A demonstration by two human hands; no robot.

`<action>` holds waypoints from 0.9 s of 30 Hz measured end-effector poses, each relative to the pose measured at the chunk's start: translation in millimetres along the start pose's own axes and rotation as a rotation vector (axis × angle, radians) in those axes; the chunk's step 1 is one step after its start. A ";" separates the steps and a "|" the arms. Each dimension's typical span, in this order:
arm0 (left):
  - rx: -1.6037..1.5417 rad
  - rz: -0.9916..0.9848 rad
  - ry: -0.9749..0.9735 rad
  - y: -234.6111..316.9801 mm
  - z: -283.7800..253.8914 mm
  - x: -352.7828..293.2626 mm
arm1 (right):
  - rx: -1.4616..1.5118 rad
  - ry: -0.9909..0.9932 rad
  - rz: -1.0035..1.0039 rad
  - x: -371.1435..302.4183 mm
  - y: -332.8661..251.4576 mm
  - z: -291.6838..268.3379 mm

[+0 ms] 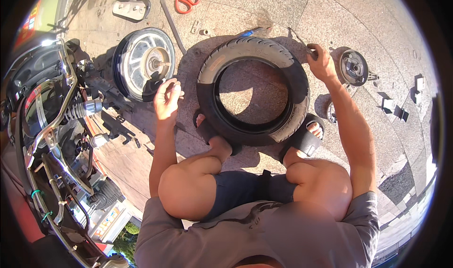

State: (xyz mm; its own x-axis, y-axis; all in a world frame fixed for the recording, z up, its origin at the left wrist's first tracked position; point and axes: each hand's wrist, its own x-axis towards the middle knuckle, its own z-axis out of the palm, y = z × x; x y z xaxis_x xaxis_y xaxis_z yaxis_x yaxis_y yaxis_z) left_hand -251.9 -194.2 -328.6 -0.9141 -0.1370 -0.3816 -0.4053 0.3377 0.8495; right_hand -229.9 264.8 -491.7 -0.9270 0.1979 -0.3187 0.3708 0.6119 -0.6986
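Note:
A black tyre (257, 46) lies flat on the paving between my feet, its far side and right side close to my right hand. My right hand (322, 65) is closed around a slim metal bar (298, 37), whose thin end points up and left over the ground. My left hand (168, 100) hovers left of the tyre, palm turned up, fingers loosely curled and apart, and I see nothing in it. Just beyond it stands a wheel (144, 62) with a silver hub and a short axle sticking out.
A partly stripped motorbike (61, 126) fills the left side, with a coil spring shock (85, 110). Red-handled scissors (187, 1), a long flat bar (173, 26), a blue-handled tool (251, 32) and a grey cover (131, 9) lie at the far side. A round brake drum part (354, 67) sits right.

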 end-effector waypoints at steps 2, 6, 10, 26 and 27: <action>0.010 0.053 -0.025 4.7 1.7 3.7 | -0.001 0.063 0.008 -4.2 1.9 3.7; 0.111 0.090 -0.049 23.3 9.8 -1.0 | 0.038 0.043 0.012 -1.4 6.5 13.1; 0.247 0.082 -0.152 8.6 16.7 -6.2 | 0.089 0.051 0.019 -5.5 5.2 17.4; 0.287 0.046 -0.376 -8.2 44.9 2.6 | -0.006 0.085 0.057 -22.1 6.3 19.5; 0.273 0.005 -0.379 -10.6 39.4 4.2 | -0.014 0.073 0.013 -22.0 1.4 19.2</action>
State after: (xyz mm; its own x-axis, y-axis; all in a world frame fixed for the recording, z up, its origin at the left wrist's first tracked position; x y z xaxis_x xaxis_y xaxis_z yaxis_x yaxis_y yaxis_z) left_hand -251.0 -161.7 -353.6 -0.8265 0.1977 -0.5271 -0.3362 0.5776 0.7439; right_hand -207.9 246.7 -498.0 -0.9238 0.2608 -0.2804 0.3829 0.6192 -0.6856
